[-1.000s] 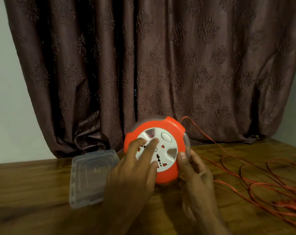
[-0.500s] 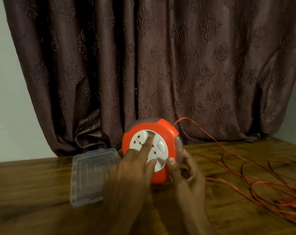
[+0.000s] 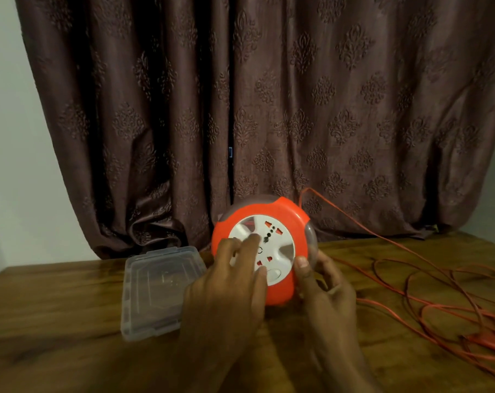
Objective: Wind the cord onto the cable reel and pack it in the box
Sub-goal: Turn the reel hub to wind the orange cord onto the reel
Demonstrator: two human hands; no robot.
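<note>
1 cable reel (image 3: 280, 282), 1 cord (image 3: 388, 296), 1 box (image 3: 144, 302), 2 hands (image 3: 226, 296)

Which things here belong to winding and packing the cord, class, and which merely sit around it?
Part of the job:
- cable reel, stood on edge
- left hand, fingers on its white dial
- right hand, gripping its rim
- orange cord, loose on the table
- clear plastic box

Not part of it:
- wooden table
- brown curtain
</note>
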